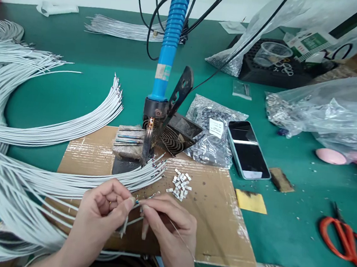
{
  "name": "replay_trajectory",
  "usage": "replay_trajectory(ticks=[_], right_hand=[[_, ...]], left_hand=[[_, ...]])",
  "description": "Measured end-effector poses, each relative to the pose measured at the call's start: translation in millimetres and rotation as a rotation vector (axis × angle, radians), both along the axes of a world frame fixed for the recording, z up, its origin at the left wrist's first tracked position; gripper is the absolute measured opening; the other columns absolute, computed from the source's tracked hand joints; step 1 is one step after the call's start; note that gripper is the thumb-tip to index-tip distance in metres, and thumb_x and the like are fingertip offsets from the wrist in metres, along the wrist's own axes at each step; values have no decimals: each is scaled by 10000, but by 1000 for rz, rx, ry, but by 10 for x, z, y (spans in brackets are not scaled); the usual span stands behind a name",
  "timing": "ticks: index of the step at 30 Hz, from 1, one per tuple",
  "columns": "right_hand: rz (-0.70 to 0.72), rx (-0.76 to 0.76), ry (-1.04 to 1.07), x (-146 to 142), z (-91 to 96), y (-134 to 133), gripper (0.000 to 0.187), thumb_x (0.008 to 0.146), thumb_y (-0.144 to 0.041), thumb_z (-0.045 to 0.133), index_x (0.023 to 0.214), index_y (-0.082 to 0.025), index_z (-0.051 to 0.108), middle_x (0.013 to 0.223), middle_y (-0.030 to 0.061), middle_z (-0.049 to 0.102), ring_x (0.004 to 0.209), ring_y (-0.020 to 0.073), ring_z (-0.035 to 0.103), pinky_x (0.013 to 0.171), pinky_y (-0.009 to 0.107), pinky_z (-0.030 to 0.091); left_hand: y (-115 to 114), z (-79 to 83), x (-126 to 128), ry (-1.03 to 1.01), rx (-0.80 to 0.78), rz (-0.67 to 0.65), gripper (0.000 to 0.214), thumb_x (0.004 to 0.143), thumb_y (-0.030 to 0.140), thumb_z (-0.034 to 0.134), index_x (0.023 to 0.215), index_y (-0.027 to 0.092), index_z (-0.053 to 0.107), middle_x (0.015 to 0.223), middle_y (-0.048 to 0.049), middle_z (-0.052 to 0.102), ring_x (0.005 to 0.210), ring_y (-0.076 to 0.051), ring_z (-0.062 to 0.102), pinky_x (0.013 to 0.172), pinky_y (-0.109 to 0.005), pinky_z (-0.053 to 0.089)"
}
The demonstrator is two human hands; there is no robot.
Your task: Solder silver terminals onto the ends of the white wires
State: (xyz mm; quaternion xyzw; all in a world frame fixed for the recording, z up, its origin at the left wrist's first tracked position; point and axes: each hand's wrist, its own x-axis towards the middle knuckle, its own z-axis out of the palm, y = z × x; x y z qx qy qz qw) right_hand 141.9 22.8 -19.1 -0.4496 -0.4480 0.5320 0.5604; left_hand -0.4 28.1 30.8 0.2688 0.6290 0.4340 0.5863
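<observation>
Above the near part of the cardboard, my left hand (106, 213) is closed, thumb and finger pinching the stripped end of a white cable (137, 203). My right hand (172, 224) meets it fingertip to fingertip, closed on a thin wire (183, 241), perhaps solder, that trails down across the hand. What lies exactly between the fingertips is too small to make out. Just behind is a bundle of white cables (106, 181), its stripped ends pointing right. A small pile of white connectors (180, 184) sits beyond my right hand.
A blue-handled soldering iron (169, 43) points down in its stand (179, 91) behind the hands. More cable bundles (80, 125) fill the left. To the right lie a bag of parts (212, 130), a phone (248, 149), a yellow sponge (251, 201) and red-handled scissors (342, 240).
</observation>
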Motion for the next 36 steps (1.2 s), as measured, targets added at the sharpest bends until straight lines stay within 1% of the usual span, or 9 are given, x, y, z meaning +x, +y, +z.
replay_trajectory(ticks=[3,7,11,17,21,26,31,34,36], right_hand=[[2,-14,2,-9,-10,-34,150,887,-204,797,942,-310,889,727,17,749,467,86,604,475,188,518],[-20,-99,73,-42,-44,-80,100,899,-265,805,938,-306,887,745,9,729,448,75,592,469,196,523],[-10,-65,105,-47,-80,-79,114,921,-251,782,965,-289,880,759,9,715,438,79,618,447,196,537],[-28,-108,106,-35,-25,-27,101,911,-273,782,909,-273,883,659,-19,647,413,65,577,421,169,492],[49,-202,149,-29,-4,-11,130,919,-336,777,927,-260,882,655,-23,627,386,34,514,408,148,453],[160,-270,166,-6,67,0,154,909,-354,776,906,-246,885,635,-26,586,377,30,484,366,130,388],[115,-186,21,10,158,27,129,879,-253,767,826,-237,884,612,-14,600,416,66,529,379,151,425],[97,-80,-115,37,179,37,136,893,-208,753,860,-247,879,612,-14,634,430,77,535,386,166,408],[107,24,-241,72,201,50,154,905,-177,741,891,-251,875,620,-10,663,479,95,566,439,184,441]], left_hand=[[5,12,15,10,3,0,270,676,292,867,639,150,640,493,84,465,477,-49,276,474,-172,201],[15,24,28,38,6,-5,279,670,303,866,633,159,630,486,80,477,462,-50,286,471,-175,217],[9,21,29,61,25,-10,246,670,269,846,630,158,630,487,78,496,460,-50,310,472,-174,226],[-2,6,28,89,34,-11,217,675,253,822,616,163,633,486,74,508,453,-53,346,470,-175,245],[-8,20,30,103,46,-2,202,671,248,816,616,165,641,483,69,526,449,-55,371,468,-171,276],[-45,25,60,160,71,22,173,683,229,800,614,188,646,501,64,552,467,-81,465,476,-174,382],[-91,5,95,193,100,49,155,683,219,798,635,200,652,570,39,627,528,-108,576,517,-173,481],[-93,0,90,185,90,25,159,684,213,795,633,195,645,544,51,596,501,-94,538,499,-162,451],[-84,-1,77,169,70,4,168,679,216,794,629,189,636,528,58,572,486,-85,499,489,-163,414]])
